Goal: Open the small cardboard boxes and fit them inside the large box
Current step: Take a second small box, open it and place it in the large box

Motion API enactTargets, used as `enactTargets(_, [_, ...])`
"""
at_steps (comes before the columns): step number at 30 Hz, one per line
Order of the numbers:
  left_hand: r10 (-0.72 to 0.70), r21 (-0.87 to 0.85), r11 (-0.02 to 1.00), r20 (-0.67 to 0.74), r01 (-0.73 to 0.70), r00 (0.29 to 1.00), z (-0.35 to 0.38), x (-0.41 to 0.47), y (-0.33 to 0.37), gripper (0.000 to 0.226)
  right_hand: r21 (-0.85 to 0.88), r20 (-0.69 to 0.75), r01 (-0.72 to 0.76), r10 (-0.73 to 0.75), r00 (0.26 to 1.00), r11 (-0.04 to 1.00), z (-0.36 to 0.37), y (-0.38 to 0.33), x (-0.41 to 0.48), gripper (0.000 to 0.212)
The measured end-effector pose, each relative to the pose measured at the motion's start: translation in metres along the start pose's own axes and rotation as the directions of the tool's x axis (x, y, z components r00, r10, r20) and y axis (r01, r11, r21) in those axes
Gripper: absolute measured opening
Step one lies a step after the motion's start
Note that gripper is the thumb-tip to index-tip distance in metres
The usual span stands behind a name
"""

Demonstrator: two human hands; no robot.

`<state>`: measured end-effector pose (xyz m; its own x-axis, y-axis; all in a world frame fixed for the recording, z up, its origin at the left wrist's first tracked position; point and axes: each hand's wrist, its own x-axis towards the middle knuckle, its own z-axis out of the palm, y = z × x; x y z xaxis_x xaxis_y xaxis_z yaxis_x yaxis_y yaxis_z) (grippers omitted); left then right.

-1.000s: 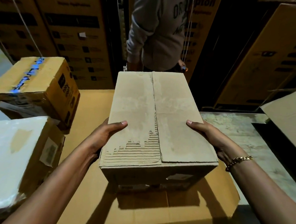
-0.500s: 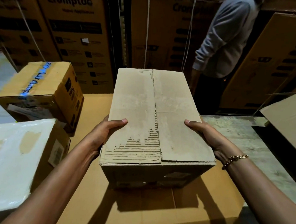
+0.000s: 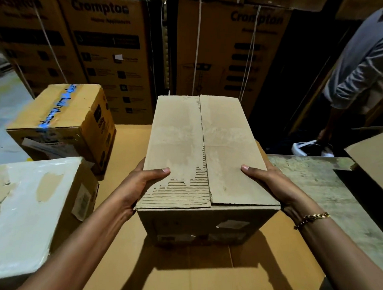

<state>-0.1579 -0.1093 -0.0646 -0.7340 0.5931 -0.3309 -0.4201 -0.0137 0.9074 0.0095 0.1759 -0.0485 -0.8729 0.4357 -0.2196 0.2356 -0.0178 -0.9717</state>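
Head view: left hand and right hand grip the small cardboard box between them, thumbs on its closed flaps. Opening seems not yet begun; next, its centre seam needs parting.

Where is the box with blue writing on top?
In the head view the blue-marked box sits at the far left, just behind the white-topped box and left of the plain closed box in the middle.

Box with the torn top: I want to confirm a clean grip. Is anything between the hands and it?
Nothing visible. The left hand and right hand grip the box directly at its sides, thumbs on the closed top flaps.
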Motion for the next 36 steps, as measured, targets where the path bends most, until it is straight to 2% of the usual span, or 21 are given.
enactTargets(3, [0.076,-0.009,0.997,-0.01,-0.077,0.997,-0.002,0.008,0.009,0.063,0.058,-0.013,0.098,-0.097,0.995,0.994,0.004,-0.008,0.005,0.049])
enactTargets(10, [0.343,-0.012,0.939,0.029,-0.342,0.939,0.008,0.014,0.038,0.072,0.165,-0.096,0.31,-0.298,0.95,0.936,0.002,-0.023,0.014,0.063])
enactTargets(13, [0.385,-0.015,0.923,0.086,-0.385,0.919,0.017,0.019,0.044,0.078,0.176,-0.148,0.358,-0.335,0.931,0.917,-0.007,-0.024,0.007,0.07])
enactTargets(19, [0.429,0.017,0.897,0.198,-0.441,0.881,0.067,0.03,0.047,0.078,0.136,-0.241,0.435,-0.396,0.886,0.89,-0.05,-0.028,-0.027,0.069])
enactTargets(25, [0.448,-0.024,0.883,0.346,-0.469,0.825,0.169,0.032,0.044,0.07,0.106,-0.397,0.479,-0.405,0.824,0.871,-0.131,-0.036,-0.088,0.057])
enactTargets(29, [0.451,-0.063,0.878,0.447,-0.475,0.773,0.259,0.023,0.033,0.065,0.054,-0.506,0.521,-0.426,0.75,0.852,-0.204,-0.037,-0.147,0.05])
enactTargets(32, [0.461,-0.138,0.878,0.495,-0.458,0.737,0.337,0.012,0.017,0.064,-0.019,-0.529,0.529,-0.458,0.714,0.848,-0.264,-0.039,-0.196,0.052])
enactTargets(36, [0.476,-0.227,0.874,0.576,-0.429,0.665,0.446,-0.009,-0.007,0.059,-0.138,-0.605,0.522,-0.489,0.628,0.842,-0.348,-0.043,-0.263,0.056])
